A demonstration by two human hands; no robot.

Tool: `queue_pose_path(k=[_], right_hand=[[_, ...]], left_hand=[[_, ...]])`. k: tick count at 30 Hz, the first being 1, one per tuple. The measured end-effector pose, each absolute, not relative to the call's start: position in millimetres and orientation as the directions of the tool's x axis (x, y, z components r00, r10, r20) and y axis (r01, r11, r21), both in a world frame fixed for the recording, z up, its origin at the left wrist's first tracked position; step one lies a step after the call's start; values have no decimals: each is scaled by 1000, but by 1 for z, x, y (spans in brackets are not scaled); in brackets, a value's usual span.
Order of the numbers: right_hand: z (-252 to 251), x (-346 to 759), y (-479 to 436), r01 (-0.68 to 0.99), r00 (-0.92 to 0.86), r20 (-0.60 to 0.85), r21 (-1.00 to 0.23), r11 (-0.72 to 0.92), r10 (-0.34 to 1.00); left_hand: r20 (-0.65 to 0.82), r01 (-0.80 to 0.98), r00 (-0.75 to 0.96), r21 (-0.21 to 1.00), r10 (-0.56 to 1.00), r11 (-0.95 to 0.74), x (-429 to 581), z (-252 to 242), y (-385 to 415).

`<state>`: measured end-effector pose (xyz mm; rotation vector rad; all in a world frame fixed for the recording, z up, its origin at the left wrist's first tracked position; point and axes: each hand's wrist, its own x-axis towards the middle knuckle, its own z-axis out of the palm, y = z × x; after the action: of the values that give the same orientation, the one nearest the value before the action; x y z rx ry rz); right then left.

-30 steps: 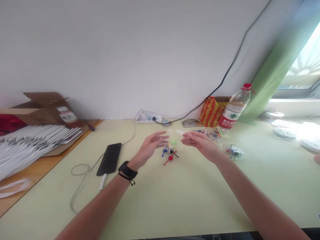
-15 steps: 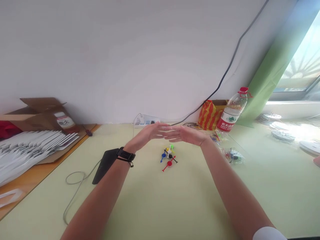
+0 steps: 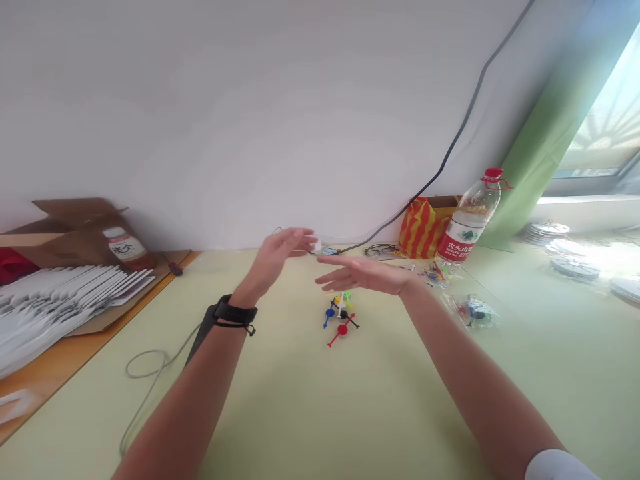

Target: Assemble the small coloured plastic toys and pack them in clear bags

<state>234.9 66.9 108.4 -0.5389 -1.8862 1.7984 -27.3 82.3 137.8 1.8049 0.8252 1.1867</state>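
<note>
My left hand (image 3: 277,252) is raised above the pale green table (image 3: 350,400), fingers stretched out and apart, holding nothing; a black watch sits on its wrist. My right hand (image 3: 365,275) hovers flat, fingers extended to the left, also holding nothing. Just below and between them lies a small cluster of coloured plastic pieces (image 3: 340,315), red, blue, yellow, green and black, on the table. Neither hand touches the pieces.
A black phone (image 3: 200,333) with a grey cable lies left of my left arm. A water bottle (image 3: 467,227), a striped bag (image 3: 420,227), a power strip and small plastic packets (image 3: 473,311) are at the back right. White stacked bags (image 3: 55,300) and a cardboard box sit left.
My hands came together above the pieces, then parted; the left hand has risen and drawn back left, while the right hand stays flat. The view shifted slightly.
</note>
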Motion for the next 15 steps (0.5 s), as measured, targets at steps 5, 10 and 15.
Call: queue_pose_path(k=[5, 10, 15], right_hand=[[106, 231, 69, -108, -750, 56, -993, -37, 659], [106, 225, 72, -167, -694, 69, -984, -68, 717], [102, 227, 79, -146, -695, -12, -977, -157, 719]], left_hand=[[636, 387, 467, 477, 614, -789, -16, 132, 69], [567, 443, 675, 200, 472, -874, 4, 107, 68], [567, 509, 684, 79, 459, -857, 6, 85, 77]])
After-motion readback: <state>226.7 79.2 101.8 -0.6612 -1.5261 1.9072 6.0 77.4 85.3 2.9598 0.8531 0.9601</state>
